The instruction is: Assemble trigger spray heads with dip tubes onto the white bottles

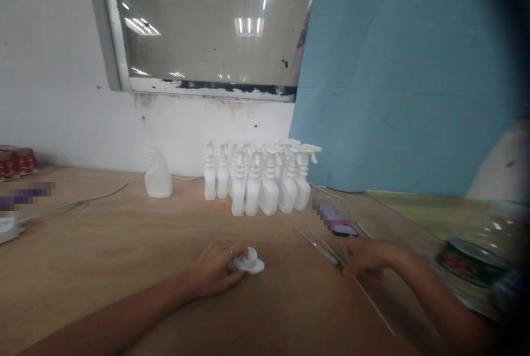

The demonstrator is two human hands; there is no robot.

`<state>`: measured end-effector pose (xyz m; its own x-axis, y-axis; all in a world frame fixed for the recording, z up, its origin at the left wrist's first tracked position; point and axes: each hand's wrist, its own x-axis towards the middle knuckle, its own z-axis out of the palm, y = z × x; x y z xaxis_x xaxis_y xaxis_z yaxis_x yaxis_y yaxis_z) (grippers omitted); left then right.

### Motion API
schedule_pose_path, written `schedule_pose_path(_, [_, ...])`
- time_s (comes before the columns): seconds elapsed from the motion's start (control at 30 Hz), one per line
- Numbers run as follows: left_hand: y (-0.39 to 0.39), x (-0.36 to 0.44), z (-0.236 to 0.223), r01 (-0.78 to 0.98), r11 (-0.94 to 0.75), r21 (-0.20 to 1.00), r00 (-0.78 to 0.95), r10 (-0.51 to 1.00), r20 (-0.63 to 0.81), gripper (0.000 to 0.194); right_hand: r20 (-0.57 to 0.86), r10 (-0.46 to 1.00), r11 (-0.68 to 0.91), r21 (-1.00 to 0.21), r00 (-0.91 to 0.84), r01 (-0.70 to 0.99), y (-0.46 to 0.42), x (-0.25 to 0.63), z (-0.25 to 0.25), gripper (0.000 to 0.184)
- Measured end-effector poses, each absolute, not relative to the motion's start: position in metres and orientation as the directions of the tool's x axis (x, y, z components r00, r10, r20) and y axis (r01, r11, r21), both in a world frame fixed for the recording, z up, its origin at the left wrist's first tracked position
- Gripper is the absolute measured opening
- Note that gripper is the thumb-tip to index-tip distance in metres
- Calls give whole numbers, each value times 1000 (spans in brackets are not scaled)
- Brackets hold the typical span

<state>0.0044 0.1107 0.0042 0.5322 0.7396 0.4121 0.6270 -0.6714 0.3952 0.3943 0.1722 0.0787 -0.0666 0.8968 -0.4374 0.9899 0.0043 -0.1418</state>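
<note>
My left hand (215, 271) rests low over the table, its thumb and fingers closed round a white spray head (255, 266); the round collar opening faces up. To the right, my right hand (364, 258) is slightly blurred, with its fingers curled in at a thin white tube (372, 303) that runs slantwise past the fingertips. A slim, pointed, metallic-looking tool (317, 244) lies just left of those fingertips; its near end is partly hidden by the hand.
Several white spray bottles (269, 193) stand grouped near the wall. Another white bottle (159, 179), without a trigger head, stands left of them. A phone (335, 219) lies behind my right hand. A large clear bottle (476, 251) is at the right; a cable (103, 196) crosses the left.
</note>
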Motion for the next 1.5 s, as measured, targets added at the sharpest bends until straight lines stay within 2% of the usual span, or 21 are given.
schedule_pose_path(0.2, [110, 6, 6, 642, -654, 400, 528, 755, 388, 32, -527, 849, -46, -156, -44, 987, 177, 394, 70, 20])
schedule_pose_path(0.4, [109, 6, 9, 629, -666, 402, 541, 746, 388, 30, -474, 872, 16, -220, -121, 975, 172, 386, 73, 16])
schedule_pose_path(0.53, [108, 6, 12, 624, -671, 400, 547, 741, 389, 24, -271, 942, 116, -292, -198, 949, 169, 375, 87, 21])
schedule_pose_path(0.63, [109, 5, 11, 625, -668, 405, 547, 744, 383, 25, -58, 961, 228, -388, -271, 893, 165, 359, 100, 12])
schedule_pose_path(0.7, [111, 5, 8, 630, -661, 407, 542, 750, 379, 26, 33, 949, 294, -452, -314, 842, 160, 344, 105, 12])
schedule_pose_path(0.77, [112, 5, 6, 636, -657, 405, 540, 754, 375, 26, 121, 919, 373, -575, -375, 728, 153, 328, 104, 19])
schedule_pose_path(0.83, [112, 5, 6, 640, -656, 400, 541, 755, 371, 25, 203, 879, 432, -723, -432, 539, 147, 313, 98, 22])
schedule_pose_path(0.9, [112, 6, 5, 644, -653, 399, 541, 757, 365, 27, 237, 848, 436, -821, -475, 369, 143, 300, 88, 25])
schedule_pose_path(0.93, [112, 6, 5, 646, -650, 401, 539, 760, 363, 29, 225, 840, 422, -842, -493, 337, 142, 295, 83, 27])
schedule_pose_path(1.1, [113, 6, 4, 648, -641, 412, 534, 768, 355, 38, 132, 818, 388, -845, -560, 369, 142, 285, 58, 19])
schedule_pose_path(1.27, [114, 7, 3, 632, -640, 437, 534, 768, 353, 36, 80, 800, 412, -794, -595, 447, 145, 285, 46, 12])
schedule_pose_path(1.5, [111, 6, 7, 602, -649, 465, 554, 759, 341, 52, 244, 821, 490, -766, -516, 417, 139, 248, 58, 23])
